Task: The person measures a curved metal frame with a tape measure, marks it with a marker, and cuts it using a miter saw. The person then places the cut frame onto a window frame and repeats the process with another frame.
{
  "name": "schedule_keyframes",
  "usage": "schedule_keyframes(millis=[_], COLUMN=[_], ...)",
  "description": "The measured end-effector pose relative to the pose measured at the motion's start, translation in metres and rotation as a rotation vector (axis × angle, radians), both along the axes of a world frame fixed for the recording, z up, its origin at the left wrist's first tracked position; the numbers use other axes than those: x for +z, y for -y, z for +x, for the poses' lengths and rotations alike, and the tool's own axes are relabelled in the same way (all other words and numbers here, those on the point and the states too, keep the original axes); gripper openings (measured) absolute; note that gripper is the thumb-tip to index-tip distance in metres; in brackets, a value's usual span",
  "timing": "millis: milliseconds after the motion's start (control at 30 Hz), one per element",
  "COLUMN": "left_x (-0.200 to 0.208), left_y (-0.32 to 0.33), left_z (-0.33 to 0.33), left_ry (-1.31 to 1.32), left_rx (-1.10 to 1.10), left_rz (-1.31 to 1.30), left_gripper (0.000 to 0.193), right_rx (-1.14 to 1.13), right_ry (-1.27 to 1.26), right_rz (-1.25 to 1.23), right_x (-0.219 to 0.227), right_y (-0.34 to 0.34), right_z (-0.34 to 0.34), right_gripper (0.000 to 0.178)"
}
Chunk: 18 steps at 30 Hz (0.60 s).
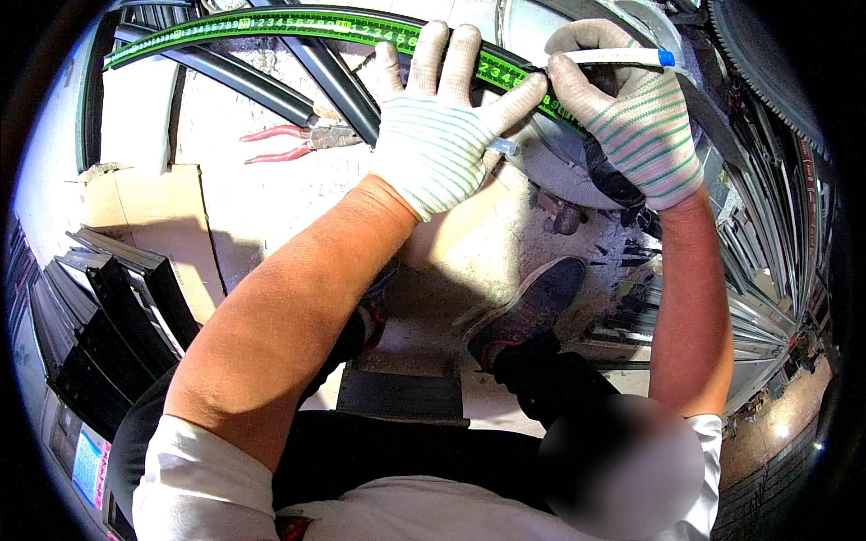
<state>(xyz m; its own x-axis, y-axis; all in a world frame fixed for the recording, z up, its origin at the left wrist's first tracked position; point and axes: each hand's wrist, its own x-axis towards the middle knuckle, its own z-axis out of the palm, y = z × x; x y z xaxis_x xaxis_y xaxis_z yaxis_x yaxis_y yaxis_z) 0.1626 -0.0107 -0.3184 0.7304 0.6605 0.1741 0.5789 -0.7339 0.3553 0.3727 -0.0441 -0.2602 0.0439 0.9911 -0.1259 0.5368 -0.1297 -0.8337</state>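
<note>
Dusty floor [271, 194] carries flattened cardboard [167, 216]; left hand [442, 135] presses green measuring tape [271, 22] flat on a dark profile [338, 81], right hand [631, 117] grips a white marker [613, 57].

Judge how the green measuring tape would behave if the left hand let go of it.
The green measuring tape looks thin and flexible, so it would probably spring or slide off the dark metal profile. The left hand presses it flat there. It likely weighs little. The right hand holds a marker.

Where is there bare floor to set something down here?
One bare patch of pale floor lies below the red-handled pliers, right of the cardboard. It is crowded under both hands on the green tape measure, and by the black profiles.
</note>
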Motion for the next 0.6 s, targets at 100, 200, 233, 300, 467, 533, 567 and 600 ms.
schedule_keyframes(millis=[100, 200, 233, 300, 467, 533, 567, 600], left_x=[-0.0004, -0.0011, -0.0014, -0.0015, 0.0006, 0.0013, 0.001, 0.0004], left_y=[-0.0005, -0.0001, 0.0, 0.0, -0.0014, -0.0019, -0.0014, -0.0005], left_z=[-0.0007, -0.0011, -0.0008, 0.0004, -0.001, -0.0017, -0.0016, -0.0012], left_ry=[-0.004, -0.002, 0.001, -0.005, -0.019, -0.022, -0.018, -0.014], left_rx=[0.002, 0.002, 0.001, -0.002, -0.008, -0.018, -0.013, -0.008], left_rz=[0.003, 0.011, 0.014, 0.011, 0.003, 0.0, -0.005, -0.009], left_gripper=[0.06, 0.061, 0.061, 0.062, 0.063, 0.063, 0.063, 0.064], right_rx=[-0.002, -0.018, -0.024, -0.024, -0.009, -0.007, -0.006, 0.017], right_ry=[0.01, -0.011, -0.015, -0.013, -0.001, -0.001, 0.0, 0.036], right_rz=[0.009, 0.008, 0.003, 0.0, 0.04, 0.024, 0.016, 0.036], right_x=[-0.0012, -0.0033, -0.0044, -0.0044, -0.0059, -0.0035, -0.0023, -0.0019], right_y=[-0.0003, 0.0001, 0.0007, 0.0012, 0.0012, 0.0005, 0.0, -0.0004], right_z=[0.0001, -0.0001, 0.0004, 0.0011, 0.0009, 0.0005, 0.0005, 0.0011], right_gripper=[0.017, 0.017, 0.017, 0.017, 0.017, 0.017, 0.017, 0.017])
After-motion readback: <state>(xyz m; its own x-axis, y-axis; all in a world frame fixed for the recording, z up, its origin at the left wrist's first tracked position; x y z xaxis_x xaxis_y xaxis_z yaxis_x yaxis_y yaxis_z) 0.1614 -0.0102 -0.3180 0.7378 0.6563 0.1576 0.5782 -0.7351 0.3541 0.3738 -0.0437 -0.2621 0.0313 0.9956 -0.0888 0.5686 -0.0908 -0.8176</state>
